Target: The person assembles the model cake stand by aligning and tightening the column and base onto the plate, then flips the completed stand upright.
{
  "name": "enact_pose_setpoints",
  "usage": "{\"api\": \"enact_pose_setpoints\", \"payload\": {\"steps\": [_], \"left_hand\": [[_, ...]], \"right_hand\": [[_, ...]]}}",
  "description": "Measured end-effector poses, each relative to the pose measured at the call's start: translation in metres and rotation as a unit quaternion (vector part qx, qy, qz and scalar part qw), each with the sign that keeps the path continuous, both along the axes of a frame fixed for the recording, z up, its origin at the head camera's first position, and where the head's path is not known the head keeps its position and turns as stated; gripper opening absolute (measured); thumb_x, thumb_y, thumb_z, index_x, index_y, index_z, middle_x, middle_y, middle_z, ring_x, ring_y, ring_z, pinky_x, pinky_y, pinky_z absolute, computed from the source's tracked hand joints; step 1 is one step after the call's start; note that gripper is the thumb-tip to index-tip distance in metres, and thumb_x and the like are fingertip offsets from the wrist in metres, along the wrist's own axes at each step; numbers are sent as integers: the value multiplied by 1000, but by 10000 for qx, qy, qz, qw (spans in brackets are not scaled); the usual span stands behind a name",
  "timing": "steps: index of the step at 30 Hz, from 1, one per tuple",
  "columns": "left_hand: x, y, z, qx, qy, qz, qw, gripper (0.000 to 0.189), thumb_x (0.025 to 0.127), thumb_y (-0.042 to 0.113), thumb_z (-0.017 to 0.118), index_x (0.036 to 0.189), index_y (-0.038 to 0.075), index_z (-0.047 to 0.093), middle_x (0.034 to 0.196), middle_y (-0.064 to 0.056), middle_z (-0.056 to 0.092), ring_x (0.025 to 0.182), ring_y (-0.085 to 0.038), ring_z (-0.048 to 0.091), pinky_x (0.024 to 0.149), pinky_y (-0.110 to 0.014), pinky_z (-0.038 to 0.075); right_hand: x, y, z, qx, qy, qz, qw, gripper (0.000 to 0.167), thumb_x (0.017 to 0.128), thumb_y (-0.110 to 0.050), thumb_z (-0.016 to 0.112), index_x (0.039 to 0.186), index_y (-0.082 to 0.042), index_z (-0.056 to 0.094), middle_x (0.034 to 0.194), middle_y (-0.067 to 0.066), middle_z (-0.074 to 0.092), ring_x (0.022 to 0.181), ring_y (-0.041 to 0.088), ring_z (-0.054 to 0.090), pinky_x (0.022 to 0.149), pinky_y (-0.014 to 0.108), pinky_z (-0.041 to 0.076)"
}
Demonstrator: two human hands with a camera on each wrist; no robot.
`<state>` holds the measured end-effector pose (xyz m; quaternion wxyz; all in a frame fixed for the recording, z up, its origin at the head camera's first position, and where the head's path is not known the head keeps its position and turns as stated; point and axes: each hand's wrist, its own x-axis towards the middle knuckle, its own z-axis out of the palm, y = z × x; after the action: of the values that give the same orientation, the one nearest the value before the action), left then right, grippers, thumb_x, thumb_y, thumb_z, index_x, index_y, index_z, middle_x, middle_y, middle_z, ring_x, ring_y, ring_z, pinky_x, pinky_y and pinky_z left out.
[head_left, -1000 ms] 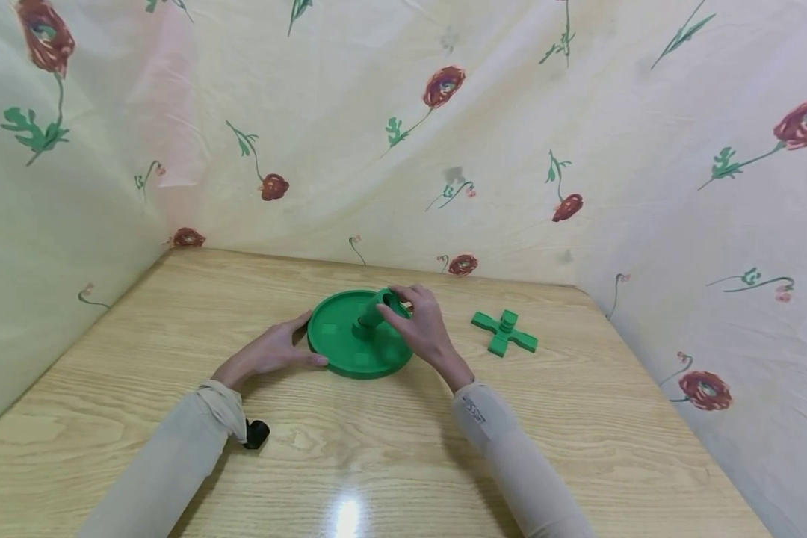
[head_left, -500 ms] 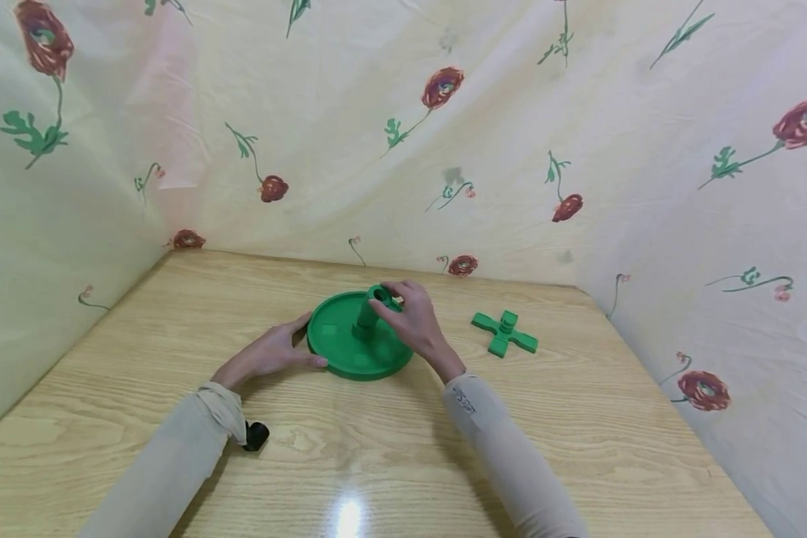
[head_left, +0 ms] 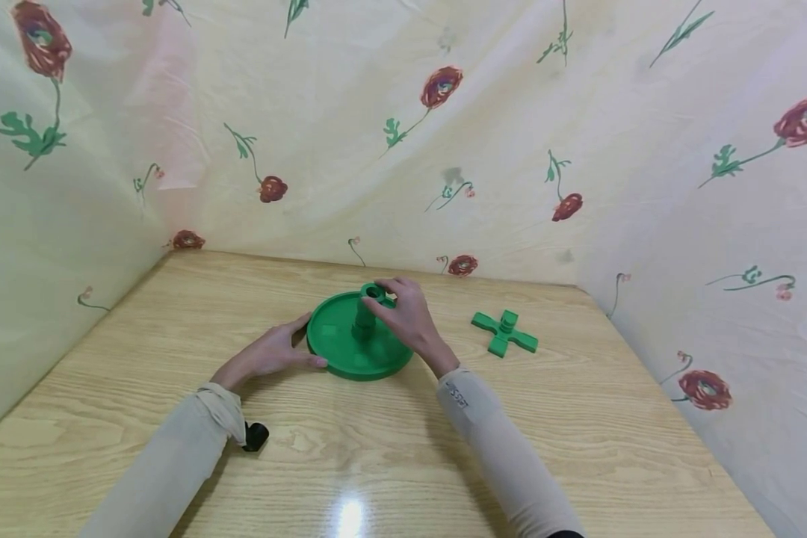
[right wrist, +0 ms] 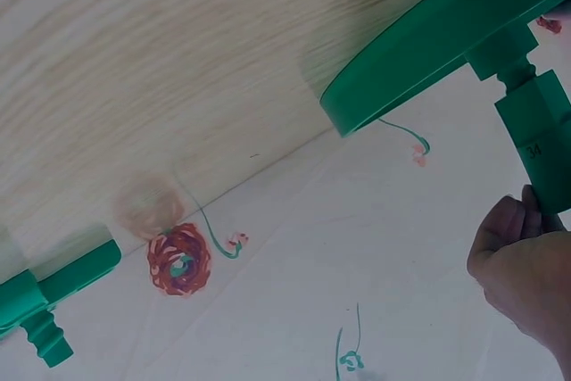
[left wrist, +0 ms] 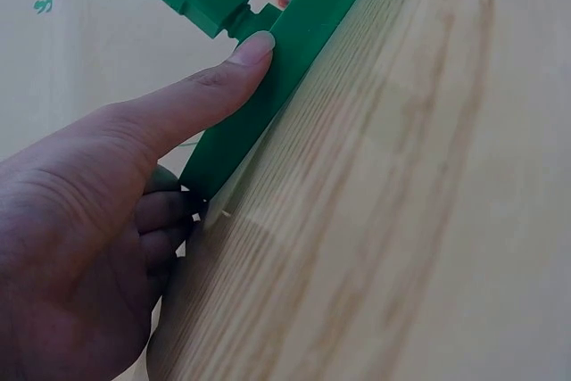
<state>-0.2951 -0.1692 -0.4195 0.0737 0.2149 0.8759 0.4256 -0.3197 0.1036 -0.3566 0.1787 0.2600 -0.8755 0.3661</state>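
A round green tray (head_left: 329, 314) with a raised rim sits on the table, a narrow ridged neck (left wrist: 238, 24) at its centre. My left hand (head_left: 279, 349) grips the rim at the left, thumb (left wrist: 254, 49) against the near side and fingers round behind. Above the centre stands a hollow green tube (head_left: 365, 312), nearly upright and in line with the neck, part of which shows below it. The right hand (head_left: 410, 314) pinches this tube near its open top between thumb and fingers. The number 34 is visible on the tube's side in the right wrist view.
To the right of the tray lies a green four-armed cross piece (head_left: 504, 334) with a ridged peg pointing up. A small black cylinder (head_left: 256, 436) is beside my left sleeve. Flower-patterned cloth (head_left: 350, 149) walls in the wooden table (head_left: 390, 448) at the back and sides.
The tube has gone from leaning right to nearly upright over the tray's centre, and my right hand has shifted left with it. The left hand and tray have stayed put.
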Motion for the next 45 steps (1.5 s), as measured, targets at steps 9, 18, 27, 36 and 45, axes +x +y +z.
{"api": "enact_pose_setpoints", "payload": {"steps": [9,18,27,36,45], "left_hand": [[0,-1,0,-72,43,9,10000,114,87,49,83,164,-3,17,163,-29,26,149,-46,27,116,-61,30],[0,0,0,-103,77,29,9999,114,87,50,82,164,-3,17,163,-29,26,149,-45,27,116,-61,31],[0,2,-1,-39,-23,23,10000,114,88,48,83,163,-3,16,163,-30,26,149,-46,28,116,-60,31],[0,2,-1,72,-134,10,9999,112,89,45,83,164,-3,15,165,-28,23,151,-44,23,117,-60,28],[-1,1,-1,110,-167,7,9998,114,88,45,84,164,-1,14,166,-24,21,153,-40,19,119,-58,25]], "right_hand": [[-1,-3,-2,109,-94,-39,9999,42,98,-24,76,128,5,69,124,19,67,123,37,54,98,49,50],[0,-2,-1,55,-227,-35,9997,43,99,-25,74,130,4,68,126,19,65,124,37,54,101,51,48],[-4,-1,-3,1,-332,212,9992,41,102,-20,68,134,6,65,131,21,66,125,36,57,105,50,46],[-4,-1,-4,-53,-385,161,9991,41,102,-22,70,132,5,66,127,20,67,120,35,59,105,52,45],[-3,-2,-6,40,-503,89,9987,48,103,-26,67,139,5,61,134,22,62,130,39,51,110,55,39]]}}
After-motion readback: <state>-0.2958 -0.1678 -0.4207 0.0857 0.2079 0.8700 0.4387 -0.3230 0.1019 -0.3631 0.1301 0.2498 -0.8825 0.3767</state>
